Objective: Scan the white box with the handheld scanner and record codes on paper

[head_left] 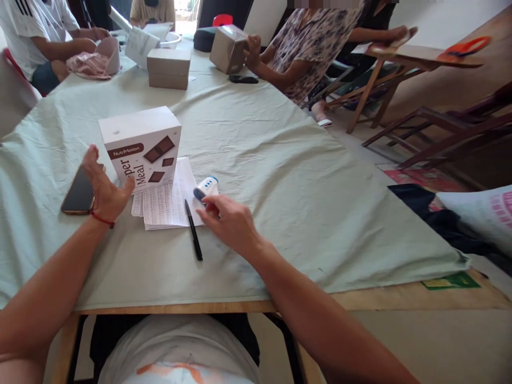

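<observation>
A white box [140,146] printed "NutriMotion", with brown chocolate-like pieces pictured on it, stands upright on the cloth-covered table. My left hand [104,186] is beside its left lower side, fingers spread and thumb pointing at the box; whether the thumb touches it I cannot tell. A white and blue handheld thermometer [208,185] lies at the right edge of some printed sheets [160,208]. Close against its near end is my right hand [230,218], fingers loosely bent, thumb and index tips a little apart. A black pen [193,232] lies partly on the sheets.
A dark phone [82,192] lies left of the box, partly behind my left hand. Farther back are a brown carton [168,69], a pink cloth [88,65] and another phone [243,79]. A person across the table holds a cardboard box [228,49]. Wooden chairs stand at right.
</observation>
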Demonstrator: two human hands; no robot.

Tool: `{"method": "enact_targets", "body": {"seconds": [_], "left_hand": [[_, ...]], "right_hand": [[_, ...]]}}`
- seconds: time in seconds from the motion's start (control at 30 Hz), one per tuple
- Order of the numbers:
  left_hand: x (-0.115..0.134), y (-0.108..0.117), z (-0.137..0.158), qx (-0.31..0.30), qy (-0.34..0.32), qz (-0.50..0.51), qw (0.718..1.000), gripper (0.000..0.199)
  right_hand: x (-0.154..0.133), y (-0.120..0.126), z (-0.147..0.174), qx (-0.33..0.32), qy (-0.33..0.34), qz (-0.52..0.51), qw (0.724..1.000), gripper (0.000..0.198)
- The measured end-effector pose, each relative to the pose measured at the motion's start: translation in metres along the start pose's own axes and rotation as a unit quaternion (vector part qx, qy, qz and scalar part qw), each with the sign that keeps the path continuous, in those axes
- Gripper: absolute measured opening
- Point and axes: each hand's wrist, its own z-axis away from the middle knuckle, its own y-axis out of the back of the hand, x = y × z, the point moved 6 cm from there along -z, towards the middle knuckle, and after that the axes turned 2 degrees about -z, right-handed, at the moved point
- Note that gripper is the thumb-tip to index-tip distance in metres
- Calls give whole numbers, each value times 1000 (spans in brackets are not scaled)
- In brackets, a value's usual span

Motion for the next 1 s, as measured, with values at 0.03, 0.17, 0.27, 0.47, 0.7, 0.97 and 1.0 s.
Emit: {"method": "enact_targets", "body": {"seconds": [0.03, 0.17, 0.27, 0.47, 0.7, 0.97, 1.0], "left_hand": [[12, 9, -1, 54, -27, -30, 998, 83], [69, 22, 5, 120, -169, -43, 977, 45], [94, -3, 16, -58, -232, -7, 971, 18], [90, -55, 55, -403, -172, -72, 896, 22], [93, -61, 62, -466, -174, -116, 860, 33], [96, -62, 63, -478, -193, -144, 845, 34], [96, -62, 63, -481, -194, -149, 842, 34]], "right_hand": [[-7, -6, 2, -38, 6, -13, 999, 19], [-21, -24, 8, -144, -9, 20, 989, 25], [-18, -26, 8, -161, -36, 15, 986, 29], [-6, 1, 1, -11, -27, -213, 977, 35], [3, 0, -3, 86, -70, -464, 879, 46], [-3, -21, 2, 5, -113, -461, 880, 50], [-4, -23, 3, -13, -124, -447, 886, 44]]}}
